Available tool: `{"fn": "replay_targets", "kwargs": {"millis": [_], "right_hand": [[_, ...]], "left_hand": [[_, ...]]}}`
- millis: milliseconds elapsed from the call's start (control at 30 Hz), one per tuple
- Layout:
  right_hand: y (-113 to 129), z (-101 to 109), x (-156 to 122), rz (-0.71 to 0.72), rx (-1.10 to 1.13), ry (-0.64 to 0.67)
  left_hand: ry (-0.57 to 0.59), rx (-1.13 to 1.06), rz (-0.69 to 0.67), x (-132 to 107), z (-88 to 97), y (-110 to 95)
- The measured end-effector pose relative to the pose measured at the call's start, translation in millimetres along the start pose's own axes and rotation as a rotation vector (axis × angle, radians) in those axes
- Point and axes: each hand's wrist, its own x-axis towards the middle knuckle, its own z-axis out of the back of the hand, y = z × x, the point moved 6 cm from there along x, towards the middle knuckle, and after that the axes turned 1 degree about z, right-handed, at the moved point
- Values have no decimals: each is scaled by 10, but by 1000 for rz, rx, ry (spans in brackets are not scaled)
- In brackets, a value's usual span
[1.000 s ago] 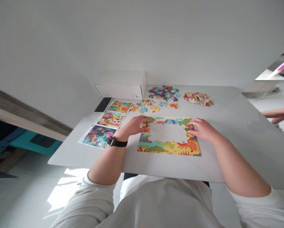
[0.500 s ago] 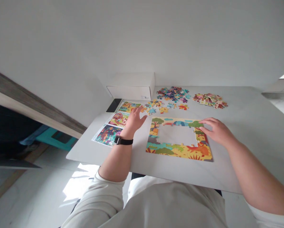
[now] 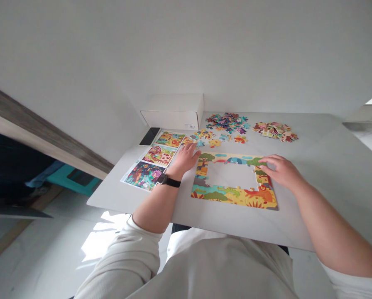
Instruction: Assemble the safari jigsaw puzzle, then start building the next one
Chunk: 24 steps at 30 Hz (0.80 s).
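A jigsaw puzzle border [image 3: 223,198] with jungle animals lies on the table, joined into a frame with bare tabletop inside. My left hand [image 3: 185,161], a black watch on its wrist, is open just left of the frame's upper left corner. Its fingertips reach the near edge of the loose yellow and blue puzzle pieces [image 3: 214,143]; I see nothing held in it. At the frame's upper right corner rests my right hand [image 3: 281,171], open, thumb and fingers apart, fingertips touching the green tree part.
A sheet with three pictures [image 3: 145,176] lies at the left, below a black phone [image 3: 150,136]. Behind stands a white box [image 3: 170,119]. Farther back are a dark multicoloured pile of pieces [image 3: 226,122] and a reddish cream pile [image 3: 275,131]. The wall borders the table [image 3: 326,166].
My left hand has moved right and slightly toward me, off the picture sheet and closer to the puzzle border. The right hand stays almost in place at the corner.
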Motion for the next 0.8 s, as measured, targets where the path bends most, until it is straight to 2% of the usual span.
{"fn": "replay_targets", "kwargs": {"millis": [167,400,800], "right_hand": [[11,-8,5,1,4,12],[-11,-35,2,1,21,17],[26,-55,9,16,14,41]], "left_hand": [[69,68,22,31,-165,0],[75,83,33,3,-88,90],[44,91,33,-5,-60,46]]}}
